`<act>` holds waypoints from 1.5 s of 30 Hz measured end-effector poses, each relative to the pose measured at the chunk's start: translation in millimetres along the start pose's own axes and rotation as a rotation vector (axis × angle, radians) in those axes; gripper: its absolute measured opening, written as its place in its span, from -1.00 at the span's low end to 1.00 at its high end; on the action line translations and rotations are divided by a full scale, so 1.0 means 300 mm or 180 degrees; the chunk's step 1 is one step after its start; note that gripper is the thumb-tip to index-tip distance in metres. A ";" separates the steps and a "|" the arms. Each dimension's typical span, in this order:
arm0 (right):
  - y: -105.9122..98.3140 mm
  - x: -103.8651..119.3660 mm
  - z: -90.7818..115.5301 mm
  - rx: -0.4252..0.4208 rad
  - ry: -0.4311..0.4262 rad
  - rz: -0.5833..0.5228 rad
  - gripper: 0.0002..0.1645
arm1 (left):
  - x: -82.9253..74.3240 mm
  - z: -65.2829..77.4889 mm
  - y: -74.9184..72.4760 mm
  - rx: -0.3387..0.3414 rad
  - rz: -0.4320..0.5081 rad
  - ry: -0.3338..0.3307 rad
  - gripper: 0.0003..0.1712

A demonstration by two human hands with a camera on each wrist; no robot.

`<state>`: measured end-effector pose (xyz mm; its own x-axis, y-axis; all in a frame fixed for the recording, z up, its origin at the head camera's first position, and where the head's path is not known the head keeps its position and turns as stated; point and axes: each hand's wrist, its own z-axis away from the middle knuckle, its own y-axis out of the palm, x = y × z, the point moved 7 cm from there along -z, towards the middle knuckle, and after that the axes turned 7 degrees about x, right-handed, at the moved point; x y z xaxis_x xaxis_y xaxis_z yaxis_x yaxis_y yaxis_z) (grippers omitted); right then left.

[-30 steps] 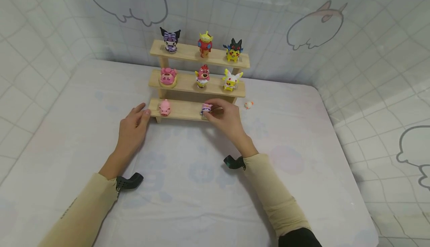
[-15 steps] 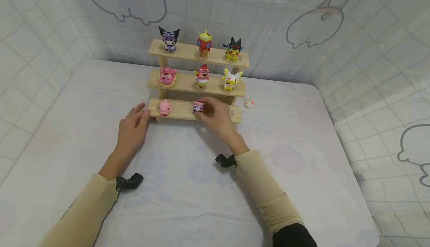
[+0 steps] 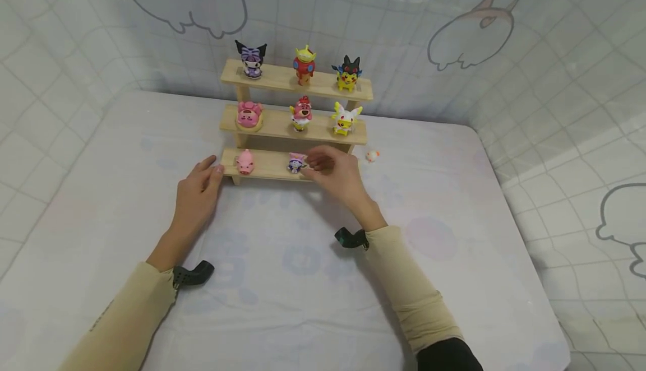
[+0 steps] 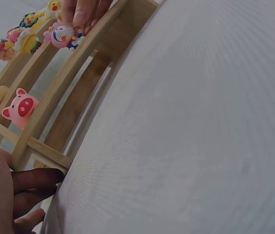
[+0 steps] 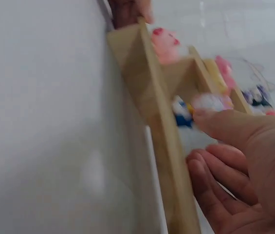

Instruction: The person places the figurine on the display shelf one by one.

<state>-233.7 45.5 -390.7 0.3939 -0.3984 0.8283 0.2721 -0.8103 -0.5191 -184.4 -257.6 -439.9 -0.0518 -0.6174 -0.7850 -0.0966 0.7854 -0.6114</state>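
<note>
On the bottom step of a wooden three-step display stand (image 3: 267, 165), a small pink-hooded figurine (image 3: 296, 163) stands upright. Just right of it is my right hand (image 3: 338, 175), thumb and fingers spread slightly apart; in the head view a narrow gap separates them from the figurine. The right wrist view is blurred, with the thumb overlapping the figurine (image 5: 212, 102). My left hand (image 3: 198, 194) rests against the stand's left end, its fingers (image 4: 35, 180) touching the end piece. Nearest to it on that step sits a pink pig figurine (image 3: 245, 162).
Several other figurines stand on the upper steps, including a purple-and-black one (image 3: 252, 60) and a white-and-yellow one (image 3: 345, 120). A small white-and-orange figurine (image 3: 372, 156) lies on the white cloth (image 3: 282, 304) right of the stand. Patterned curtains (image 3: 328, 7) surround the table.
My right hand has moved the pink-hooded figurine left along the bottom step, let go of it, and drawn slightly right. The left hand has stayed at the stand's end.
</note>
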 end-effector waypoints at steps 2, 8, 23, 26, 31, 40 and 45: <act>-0.033 -0.012 0.012 0.0044 -0.0040 0.0023 -0.60 | 0.003 0.000 0.002 -0.0013 0.0008 0.0005 -0.31; -0.156 -0.066 0.056 0.0017 -0.0004 0.0185 -0.71 | -0.002 0.000 0.008 -0.0024 -0.0003 0.0033 -0.31; -0.362 -0.120 0.098 -0.0481 -0.0026 0.0527 -0.90 | 0.005 -0.005 -0.001 -0.0063 -0.0007 0.0069 -0.35; -0.388 -0.143 0.106 -0.0609 0.0009 0.0589 -0.90 | 0.003 -0.006 0.002 -0.0097 0.0005 0.0103 -0.36; -0.429 -0.200 0.115 -0.1031 0.0228 0.0515 -0.81 | 0.001 -0.007 -0.001 -0.0130 0.0013 0.0137 -0.37; -0.430 -0.317 0.123 -0.1251 0.0540 0.0375 -0.57 | 0.003 -0.001 -0.005 -0.0141 -0.0001 0.0149 -0.35; -0.424 -0.345 0.132 -0.1182 0.0702 0.0419 -0.53 | 0.007 -0.007 0.003 -0.0132 0.0010 0.0173 -0.36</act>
<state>-274.3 206.6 -418.6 0.1965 -0.5578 0.8064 -0.1173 -0.8299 -0.5455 -186.6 -258.4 -441.8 -0.1058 -0.6173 -0.7796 -0.1373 0.7856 -0.6034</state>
